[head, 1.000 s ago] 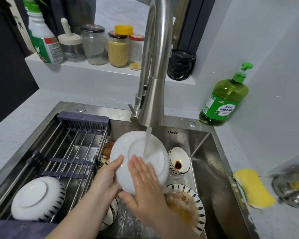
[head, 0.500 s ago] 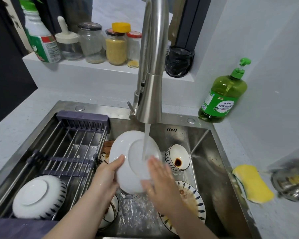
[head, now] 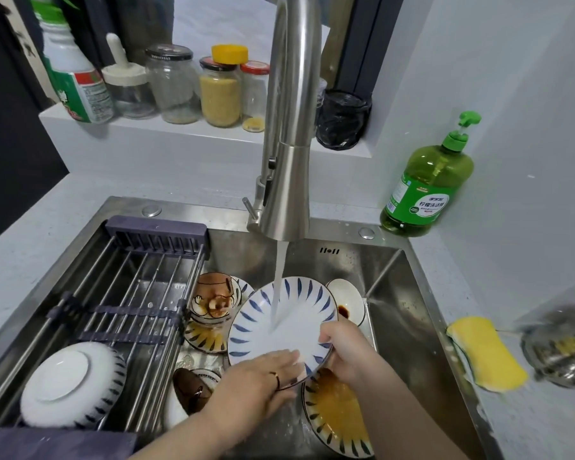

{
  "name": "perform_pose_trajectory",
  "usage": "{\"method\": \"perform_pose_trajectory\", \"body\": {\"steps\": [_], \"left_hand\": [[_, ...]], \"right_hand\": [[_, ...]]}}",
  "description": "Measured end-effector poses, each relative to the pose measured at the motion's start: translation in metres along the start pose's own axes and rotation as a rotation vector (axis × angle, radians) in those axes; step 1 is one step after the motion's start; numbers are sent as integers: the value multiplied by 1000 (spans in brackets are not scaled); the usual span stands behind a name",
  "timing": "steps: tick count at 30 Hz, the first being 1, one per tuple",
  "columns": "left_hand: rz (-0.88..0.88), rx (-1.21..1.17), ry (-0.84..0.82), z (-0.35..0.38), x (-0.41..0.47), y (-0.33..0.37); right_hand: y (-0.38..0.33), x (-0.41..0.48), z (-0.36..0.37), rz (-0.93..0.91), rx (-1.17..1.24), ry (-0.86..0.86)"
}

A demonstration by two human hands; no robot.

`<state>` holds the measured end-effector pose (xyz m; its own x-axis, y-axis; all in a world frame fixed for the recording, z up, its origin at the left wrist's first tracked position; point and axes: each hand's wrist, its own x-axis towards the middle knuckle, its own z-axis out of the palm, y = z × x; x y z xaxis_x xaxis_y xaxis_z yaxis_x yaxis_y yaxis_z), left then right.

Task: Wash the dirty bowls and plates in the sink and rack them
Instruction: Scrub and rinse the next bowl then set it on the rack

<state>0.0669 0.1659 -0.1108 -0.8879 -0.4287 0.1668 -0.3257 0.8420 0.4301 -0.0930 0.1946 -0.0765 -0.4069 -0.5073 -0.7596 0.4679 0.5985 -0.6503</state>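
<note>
A white plate with blue dashes on its rim (head: 292, 313) is held face up under the running tap (head: 287, 180), and the stream lands on its middle. My right hand (head: 349, 351) grips its right rim with curled fingers. My left hand (head: 256, 383) lies flat with straight fingers on the plate's near face. Below, the sink (head: 412, 293) holds a plate with orange sauce (head: 332, 416), a small white bowl with a dark stain (head: 347, 302), a brown patterned bowl (head: 213, 297) on a saucer and a dark-stained bowl (head: 193, 390). One washed bowl (head: 70, 383) lies upside down on the rack (head: 130, 293).
A green dish-soap bottle (head: 429, 184) stands at the sink's back right corner. A yellow sponge (head: 488, 353) lies on the right counter beside a steel strainer (head: 565, 346). Jars (head: 219, 91) and a bottle line the ledge behind the tap.
The plate has been turned over from underside up to patterned face up. My right hand has moved from rubbing its surface to gripping its right rim, and my left hand now lies on its face.
</note>
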Motion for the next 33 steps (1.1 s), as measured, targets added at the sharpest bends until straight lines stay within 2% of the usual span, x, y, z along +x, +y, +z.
{"method": "perform_pose_trajectory", "body": {"steps": [1, 3, 5, 7, 10, 13, 15, 16, 19, 21, 22, 23, 25, 26, 28, 30, 32, 33], "left_hand": [[-17, 55, -90, -3, 1, -3], [-58, 157, -122, -8, 5, -20], [-220, 222, -333, -19, 6, -31], [-302, 269, -382, -21, 10, -32], [-317, 23, -396, -16, 14, -8], [-194, -239, -429, -15, 12, 20], [-231, -354, -257, -9, 10, 15], [-306, -444, -97, -5, 8, 11], [-608, -609, 407, 1, 6, 3], [-802, -652, 608, 5, 8, -2], [-903, -775, 608, 5, 10, -4], [-986, -983, 530, 5, 12, -6], [-1055, -1371, 326, 7, 17, -3], [-1072, -1434, 286, 7, 19, -1], [-1123, -1404, 358, 6, 20, 0], [-1125, -1264, 402, 1, 18, -9], [-1083, -1129, 354, -8, 17, -20], [-1071, -1083, 311, -13, 17, -24]], "right_hand": [[2, 1, -3, -23, 11, 21], [5, -1, -9, -79, 21, 19], [7, -8, -12, -97, 13, -26], [12, -4, -14, -110, 47, -42], [16, 3, -10, -149, 150, -18], [18, 5, -8, -185, 267, 12], [18, 3, -8, -195, 355, -7], [19, 1, -8, -206, 401, -20], [20, -6, 1, -236, 511, -2], [21, -7, 11, -239, 589, 24], [22, -6, 15, -235, 635, 29], [25, -2, 20, -230, 661, 32], [32, 3, 29, -226, 621, 9], [35, 4, 32, -223, 577, -17], [40, 3, 33, -202, 449, -29], [40, -3, 24, -160, 161, -60], [40, -6, 10, -112, -137, -70], [41, -4, 4, -104, -199, -36]]}}
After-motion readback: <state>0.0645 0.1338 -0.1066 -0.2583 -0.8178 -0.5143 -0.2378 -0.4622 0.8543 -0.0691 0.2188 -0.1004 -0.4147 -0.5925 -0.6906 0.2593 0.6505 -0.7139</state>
